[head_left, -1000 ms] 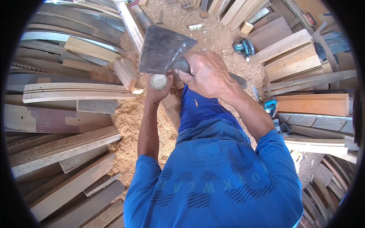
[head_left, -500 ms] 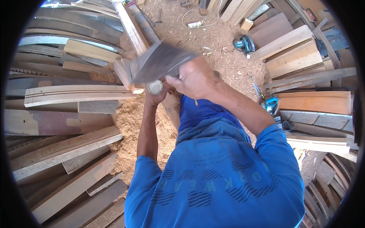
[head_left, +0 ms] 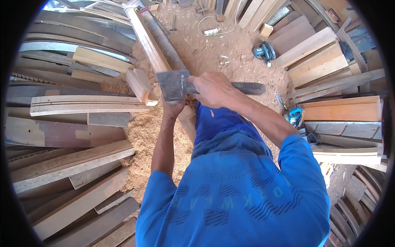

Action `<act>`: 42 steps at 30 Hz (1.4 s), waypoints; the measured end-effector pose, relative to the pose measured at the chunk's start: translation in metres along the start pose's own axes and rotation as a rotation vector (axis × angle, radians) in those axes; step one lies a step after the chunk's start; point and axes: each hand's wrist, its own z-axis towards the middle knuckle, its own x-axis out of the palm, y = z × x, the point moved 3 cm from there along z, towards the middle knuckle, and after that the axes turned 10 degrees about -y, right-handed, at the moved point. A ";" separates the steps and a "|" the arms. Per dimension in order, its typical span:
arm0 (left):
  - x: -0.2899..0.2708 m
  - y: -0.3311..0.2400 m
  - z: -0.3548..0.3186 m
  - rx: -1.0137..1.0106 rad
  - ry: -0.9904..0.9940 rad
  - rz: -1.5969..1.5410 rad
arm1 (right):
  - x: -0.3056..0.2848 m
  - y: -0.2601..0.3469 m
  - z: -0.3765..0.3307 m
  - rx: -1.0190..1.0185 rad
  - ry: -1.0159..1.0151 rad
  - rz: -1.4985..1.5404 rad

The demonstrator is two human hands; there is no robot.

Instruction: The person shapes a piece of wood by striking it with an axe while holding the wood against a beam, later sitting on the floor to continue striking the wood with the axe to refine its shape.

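A dark-handled hatchet (head_left: 173,85) with a broad grey head is in my right hand (head_left: 213,89). Its handle runs out to the right past my closed fingers. Right under the hatchet head is my left hand (head_left: 173,109), mostly covered by it. The fingers look closed around an upright piece, whose pale round end shows only in the earlier frame; the head covers it now. Below my hands, beside my blue-clad leg, a wooden block (head_left: 188,121) is partly visible.
Wood shavings (head_left: 144,136) heap to the left, beside stacked boards (head_left: 82,105). A long pale beam (head_left: 148,39) leads away ahead. On the right lie a circular saw (head_left: 263,52), a teal power tool (head_left: 295,117) and more boards (head_left: 317,53). A power strip (head_left: 211,31) rests on the floor ahead.
The hatchet has swung from a blurred, tilted position to level, its head now over my left hand and hiding the pale round end. My right hand has turned with it.
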 end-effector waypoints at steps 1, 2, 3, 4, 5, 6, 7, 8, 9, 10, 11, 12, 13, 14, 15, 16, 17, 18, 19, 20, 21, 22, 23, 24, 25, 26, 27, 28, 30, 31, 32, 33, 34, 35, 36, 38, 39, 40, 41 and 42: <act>0.005 -0.007 0.002 -0.031 -0.054 0.051 | 0.001 -0.003 -0.004 0.001 0.008 -0.003; 0.008 -0.013 0.000 -0.065 -0.108 0.107 | 0.000 -0.004 -0.011 -0.004 -0.079 0.148; 0.019 -0.016 -0.002 -0.075 -0.111 0.109 | -0.001 -0.003 -0.016 -0.008 -0.166 0.300; 0.027 -0.024 0.005 0.054 -0.310 0.017 | 0.004 0.001 -0.017 -0.019 -0.164 0.296; 0.031 -0.030 0.011 0.120 -0.410 -0.036 | 0.009 0.002 -0.019 -0.091 -0.298 0.547; 0.034 -0.035 0.017 0.192 -0.508 -0.082 | 0.017 0.002 -0.022 -0.165 -0.430 0.798; 0.034 -0.036 0.023 -0.007 -0.535 -0.157 | 0.023 0.004 -0.024 -0.113 -0.389 0.955; 0.034 -0.037 0.026 -0.206 -0.558 -0.233 | 0.021 0.000 -0.030 -0.118 -0.388 0.956; 0.033 -0.045 0.029 -0.190 -0.488 -0.064 | 0.022 -0.008 -0.037 0.011 -0.223 1.091; 0.027 -0.046 0.028 -0.186 -0.490 -0.061 | 0.021 -0.011 -0.043 0.142 -0.053 1.220; 0.022 -0.044 0.027 -0.211 -0.505 -0.143 | 0.029 -0.019 -0.048 0.191 -0.006 1.245; 0.018 -0.044 0.024 -0.237 -0.521 -0.224 | 0.034 -0.028 -0.050 0.186 -0.004 1.244; 0.023 -0.067 0.024 -0.197 -0.501 -0.284 | 0.037 -0.043 -0.052 0.201 -0.048 1.287; 0.025 -0.101 0.022 -0.099 -0.487 -0.290 | 0.037 -0.053 -0.054 0.201 -0.081 1.330; 0.028 -0.127 0.022 0.005 -0.482 -0.294 | 0.030 -0.056 -0.056 0.213 -0.017 1.404; 0.033 -0.139 0.021 0.193 -0.435 -0.227 | 0.032 -0.061 -0.057 0.202 -0.004 1.396; 0.040 -0.160 0.018 0.279 -0.327 -0.182 | 0.038 -0.071 -0.058 0.261 -0.075 1.455; 0.049 -0.185 0.015 0.494 -0.233 -0.113 | 0.045 -0.081 -0.060 0.320 -0.146 1.513; 0.054 -0.185 0.002 0.516 -0.136 -0.187 | 0.055 -0.076 -0.058 0.252 -0.227 1.627; 0.065 -0.192 -0.007 0.555 0.024 -0.128 | 0.077 -0.116 -0.062 0.295 -0.171 1.612; 0.071 -0.187 -0.021 0.623 0.001 -0.087 | 0.058 -0.093 -0.061 0.387 -0.204 1.561; 0.068 -0.187 -0.031 0.616 0.101 -0.034 | 0.037 -0.072 -0.068 0.487 -0.255 1.505; 0.065 -0.185 -0.037 0.577 0.094 0.060 | 0.038 -0.077 -0.069 0.472 -0.266 1.505; 0.061 -0.179 -0.037 0.538 0.086 0.152 | 0.040 -0.087 -0.070 0.381 -0.250 1.497; 0.059 -0.160 -0.031 0.454 0.133 0.250 | 0.040 -0.093 -0.073 0.303 -0.235 1.482; 0.051 -0.131 -0.027 0.360 0.180 0.355 | 0.036 -0.090 -0.074 0.306 -0.236 1.483; 0.044 -0.097 -0.027 0.323 0.235 0.496 | 0.031 -0.081 -0.075 0.292 -0.189 1.512; 0.037 -0.068 -0.027 0.284 0.293 0.635 | 0.028 -0.073 -0.076 0.280 -0.141 1.540; 0.030 -0.026 -0.033 0.047 0.753 0.985 | 0.028 -0.070 -0.078 0.292 -0.163 1.507; 0.034 -0.021 -0.034 0.046 0.762 0.987 | 0.026 -0.067 -0.078 0.294 -0.151 1.489; 0.038 -0.015 -0.037 0.074 0.873 1.117 | 0.025 -0.064 -0.077 0.295 -0.140 1.470; 0.041 -0.008 -0.040 0.103 0.983 1.247 | 0.026 -0.060 -0.075 0.250 -0.137 1.475; 0.047 -0.009 -0.037 0.115 0.996 1.241 | 0.027 -0.061 -0.075 0.261 -0.150 1.477; 0.053 -0.009 -0.035 0.077 1.057 1.257 | 0.030 -0.062 -0.074 0.261 -0.162 1.436; 0.058 -0.009 -0.033 0.039 1.119 1.274 | 0.033 -0.063 -0.073 0.262 -0.174 1.395; 0.060 -0.011 -0.028 0.029 1.133 1.237 | 0.034 -0.063 -0.073 0.276 -0.208 1.371; 0.058 -0.010 -0.026 0.011 1.138 1.206 | 0.032 -0.063 -0.073 0.271 -0.198 1.386; 0.054 -0.003 -0.029 0.011 1.141 1.206 | 0.030 -0.061 -0.073 0.260 -0.182 1.403; 0.051 0.007 -0.032 0.048 1.074 1.187 | 0.031 -0.061 -0.074 0.264 -0.182 1.404; 0.046 0.016 -0.035 0.084 1.006 1.166 | 0.031 -0.062 -0.075 0.266 -0.181 1.408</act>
